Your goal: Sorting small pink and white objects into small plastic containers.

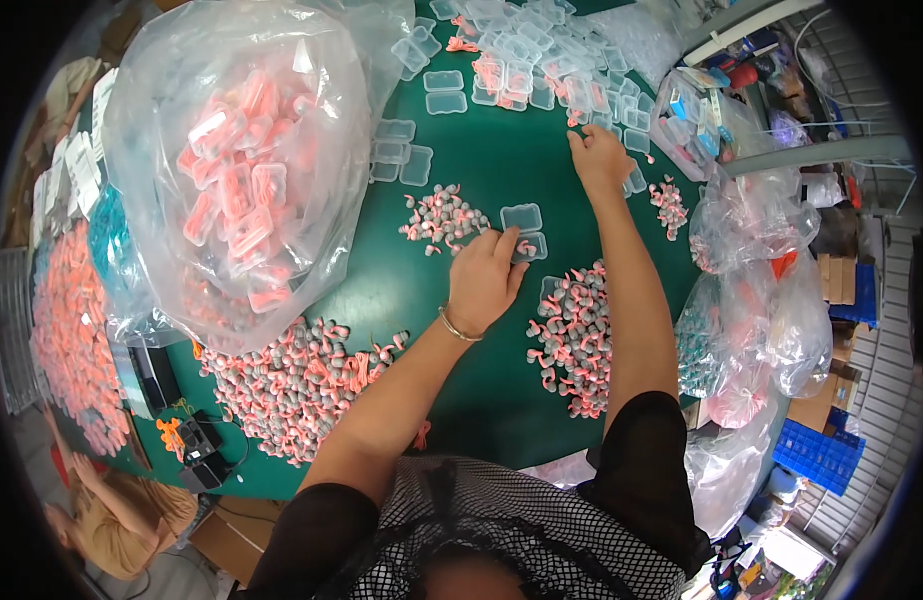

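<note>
Left hand (pixel 485 278) gripped the near-left edge of an open clear plastic case (pixel 522 217), halves lying lengthwise left to right. Right hand (pixel 600 160) was extended beyond it, rightward, near a pink piece (pixel 573 121); any pinch was unclear. Grey-and-pink earplug-like pieces (pixel 574 340) covered counter (pixel 482 390) between the forearms.

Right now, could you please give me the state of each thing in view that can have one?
Near clear case: open, grey-and-pink piece inside
Left hand: at that case
Right hand: at far case pile, grip unclear
Large clear bag: partly filled
Bagged cases: apparently shut, pink contents
</note>
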`<state>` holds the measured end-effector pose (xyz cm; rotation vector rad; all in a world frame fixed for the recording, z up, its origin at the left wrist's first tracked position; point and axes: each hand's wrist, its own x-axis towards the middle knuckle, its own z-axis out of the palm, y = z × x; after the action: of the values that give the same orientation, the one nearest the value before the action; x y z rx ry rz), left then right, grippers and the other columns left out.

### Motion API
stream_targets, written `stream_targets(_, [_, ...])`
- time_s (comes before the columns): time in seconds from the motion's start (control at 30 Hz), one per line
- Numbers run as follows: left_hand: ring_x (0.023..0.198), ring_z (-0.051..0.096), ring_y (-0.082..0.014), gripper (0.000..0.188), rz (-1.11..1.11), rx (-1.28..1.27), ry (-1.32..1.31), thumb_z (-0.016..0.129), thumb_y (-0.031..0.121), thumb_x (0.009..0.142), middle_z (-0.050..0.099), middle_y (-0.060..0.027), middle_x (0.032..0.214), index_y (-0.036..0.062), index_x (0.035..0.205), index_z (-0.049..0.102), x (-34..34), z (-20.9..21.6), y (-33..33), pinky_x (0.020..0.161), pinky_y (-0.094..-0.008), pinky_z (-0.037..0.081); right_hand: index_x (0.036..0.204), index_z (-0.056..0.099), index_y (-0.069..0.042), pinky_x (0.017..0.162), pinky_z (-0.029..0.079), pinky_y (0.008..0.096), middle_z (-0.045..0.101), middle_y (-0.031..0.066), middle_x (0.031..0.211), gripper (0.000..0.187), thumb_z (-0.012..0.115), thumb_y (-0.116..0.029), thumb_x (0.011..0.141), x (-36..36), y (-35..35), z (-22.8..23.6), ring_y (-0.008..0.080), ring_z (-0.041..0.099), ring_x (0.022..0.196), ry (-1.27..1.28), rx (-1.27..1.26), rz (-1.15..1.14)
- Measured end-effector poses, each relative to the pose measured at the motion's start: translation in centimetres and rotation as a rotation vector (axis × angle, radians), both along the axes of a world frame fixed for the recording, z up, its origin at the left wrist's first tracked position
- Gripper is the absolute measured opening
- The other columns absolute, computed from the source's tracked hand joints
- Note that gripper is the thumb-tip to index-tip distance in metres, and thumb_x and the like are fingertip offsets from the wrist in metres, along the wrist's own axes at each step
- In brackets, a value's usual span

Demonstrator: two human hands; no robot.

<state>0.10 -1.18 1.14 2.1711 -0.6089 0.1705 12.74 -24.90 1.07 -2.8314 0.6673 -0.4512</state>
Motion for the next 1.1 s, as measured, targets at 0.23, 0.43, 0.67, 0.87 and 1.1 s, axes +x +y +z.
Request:
stream_targets(0.23, [0.079,0.059,-0.0306,0.049,-0.011,-0.03,-0.002,0.074,0.015,0.077,0.055,-0.0105,0.091,0.0031,0.121,0.058,-0.2,-0.3,-0.3,0.066,-0.042,0.047,0.096,0.074,-0.019,0.079,0.039,0.0516,0.071,0.0032,0.097,0.035,0.072,-0.049,0.079,3.0,0.0,-1.5,0.03,0.062,0.103,-0.003,-0.166,-0.188])
stream_targets(0.43, [0.079,0.059,-0.0303,0.049,-0.003,-0.043,0.002,0.075,0.014,0.075,0.055,-0.0104,0.091,0.0032,0.119,0.058,0.1,-0.4,0.2,0.066,-0.042,0.048,0.091,0.074,-0.018,0.082,0.044,0.0484,0.073,0.0032,0.094,0.028,0.07,-0.044,0.081,-0.4,-0.2,1.1,0.0265,0.068,0.093,0.245,0.066,-0.098])
stream_targets(0.67, [0.081,0.06,-0.0306,0.047,-0.023,-0.074,0.022,0.076,0.014,0.074,0.056,-0.0104,0.091,0.0031,0.117,0.058,0.2,0.0,0.1,0.067,-0.0423,0.048,0.091,0.071,-0.005,0.065,0.05,0.0314,0.07,0.0069,0.088,0.008,0.072,-0.006,0.083,-11.9,2.8,3.7,0.0232,0.065,0.075,-0.041,0.655,0.644])
stream_targets(0.87, [0.079,0.06,-0.031,0.047,-0.007,-0.098,0.031,0.078,0.012,0.072,0.057,-0.0105,0.089,0.0038,0.114,0.059,0.0,0.0,0.1,0.067,-0.0412,0.049,0.089,0.071,-0.008,0.074,0.048,0.0374,0.068,0.004,0.088,0.01,0.074,-0.008,0.079,-12.6,4.2,2.5,0.0253,0.064,0.082,-0.14,0.407,0.776])
stream_targets(1.1, [0.078,0.061,-0.0307,0.045,0.001,-0.105,0.009,0.078,0.013,0.071,0.058,-0.0099,0.089,0.0041,0.112,0.06,0.1,0.0,0.1,0.067,-0.0404,0.049,0.089,0.071,-0.012,0.08,0.044,0.0395,0.065,0.0022,0.092,0.011,0.073,-0.007,0.08,-13.2,4.4,2.6,0.0248,0.061,0.089,-0.093,0.183,0.869])
